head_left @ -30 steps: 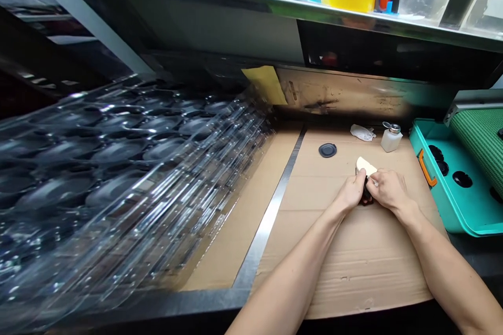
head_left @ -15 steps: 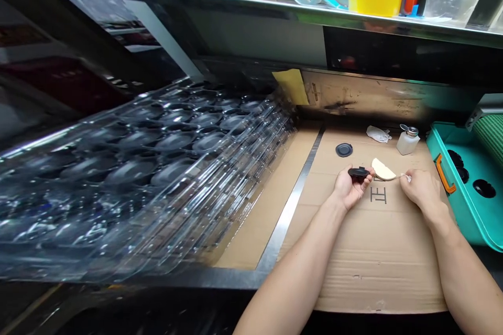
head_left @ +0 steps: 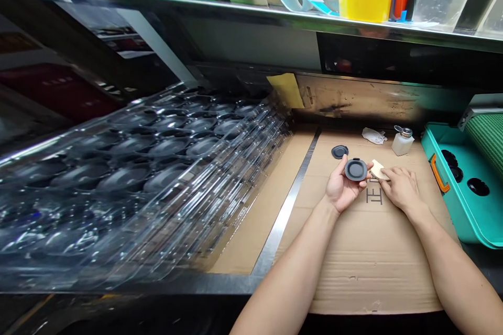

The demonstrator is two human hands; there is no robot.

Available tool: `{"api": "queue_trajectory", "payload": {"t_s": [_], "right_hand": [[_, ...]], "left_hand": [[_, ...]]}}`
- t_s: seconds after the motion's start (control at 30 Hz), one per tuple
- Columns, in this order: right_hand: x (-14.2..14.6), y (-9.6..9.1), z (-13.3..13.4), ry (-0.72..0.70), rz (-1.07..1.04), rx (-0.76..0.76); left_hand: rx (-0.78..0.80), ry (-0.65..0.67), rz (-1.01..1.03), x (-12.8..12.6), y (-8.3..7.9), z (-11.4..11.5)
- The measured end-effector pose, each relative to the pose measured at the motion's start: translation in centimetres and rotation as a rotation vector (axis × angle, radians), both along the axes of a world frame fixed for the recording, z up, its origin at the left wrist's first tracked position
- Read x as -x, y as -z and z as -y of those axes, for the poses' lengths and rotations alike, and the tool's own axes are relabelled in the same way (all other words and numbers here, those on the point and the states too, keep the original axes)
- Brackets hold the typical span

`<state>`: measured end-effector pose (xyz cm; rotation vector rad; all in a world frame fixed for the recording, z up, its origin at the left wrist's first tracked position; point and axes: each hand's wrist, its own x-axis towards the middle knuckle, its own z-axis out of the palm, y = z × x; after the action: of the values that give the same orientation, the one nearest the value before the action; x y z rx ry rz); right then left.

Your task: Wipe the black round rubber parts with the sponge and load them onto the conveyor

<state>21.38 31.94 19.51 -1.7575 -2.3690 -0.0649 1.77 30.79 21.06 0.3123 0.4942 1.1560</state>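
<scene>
The left hand [head_left: 340, 187] grips the round black part [head_left: 356, 170] by its edge, above the cardboard sheet [head_left: 365, 251]. The right hand [head_left: 403, 187] contacts the cream pad [head_left: 377, 168]; clamping cannot be confirmed.

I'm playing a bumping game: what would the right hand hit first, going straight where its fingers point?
The right hand would meet the cream pad first; they seem to be touching, though depth is hard to judge.

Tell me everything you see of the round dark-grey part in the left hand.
The round dark-grey plastic-looking part has a rim around a smooth-looking inner face and a small black tab at its far edge. The bare left hand holds it, face tilted toward the camera, over the brown cardboard sheet.
</scene>
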Motion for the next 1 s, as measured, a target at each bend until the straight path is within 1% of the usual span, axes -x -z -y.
{"api": "queue_trajectory", "payload": {"t_s": [0.1,0.13,0.17,0.2,0.3,0.33,0.4,0.53,0.63,0.73,0.8,0.83,0.9,0.97,1.0], "right_hand": [[-0.6,-0.3,-0.1,0.117,0.002,-0.019],[-0.8,-0.4,-0.2,0.145,0.000,-0.023],[-0.9,-0.5,-0.2,0.161,-0.002,-0.025],[-1.0,-0.5,-0.2,0.169,-0.005,-0.025],[-1.0,-0.5,-0.2,0.169,-0.011,-0.023],[-1.0,-0.4,-0.2,0.169,-0.013,-0.023],[-0.9,-0.4,-0.2,0.168,-0.018,-0.023],[-1.0,-0.4,-0.2,0.163,-0.015,-0.028],[-1.1,-0.4,-0.2,0.165,-0.010,-0.037],[-1.2,-0.1,-0.4,0.150,-0.021,-0.035],[-1.3,0.1,-0.7,0.138,-0.042,-0.039],[-1.3,0.3,-0.8,0.138,-0.052,-0.042],[-1.2,0.5,-1.1,0.149,-0.058,-0.037],[-1.1,0.5,-1.1,0.164,-0.053,-0.011],[-1.0,0.5,-1.0,0.168,-0.053,0.009]], "left_hand": [[-0.057,0.017,-0.082,-0.1,0.2,0.0],[-0.091,-0.010,-0.136,-0.3,0.3,0.1],[-0.136,-0.073,-0.216,-0.5,0.4,0.2],[-0.193,-0.171,-0.328,-0.8,0.4,0.4],[-0.383,-0.527,-0.768,-2.0,0.3,1.5],[-0.434,-0.602,-0.891,-2.4,0.1,2.0],[-0.502,-0.659,-1.036,-3.1,-0.1,2.8],[-0.561,-0.636,-1.102,-3.6,-0.2,3.6],[-0.591,-0.628,-1.125,-3.6,0.2,3.4],[-0.579,-0.648,-1.132,-3.7,0.6,3.0],[-0.600,-0.642,-1.174,-3.6,0.8,2.8],[-0.626,-0.620,-1.211,-3.5,0.7,2.6],[-0.654,-0.529,-1.311,-2.8,0.5,2.5],[-0.604,-0.416,-1.456,-1.4,0.1,2.7],[-0.551,-0.368,-1.555,-0.4,0.1,2.9]]}}
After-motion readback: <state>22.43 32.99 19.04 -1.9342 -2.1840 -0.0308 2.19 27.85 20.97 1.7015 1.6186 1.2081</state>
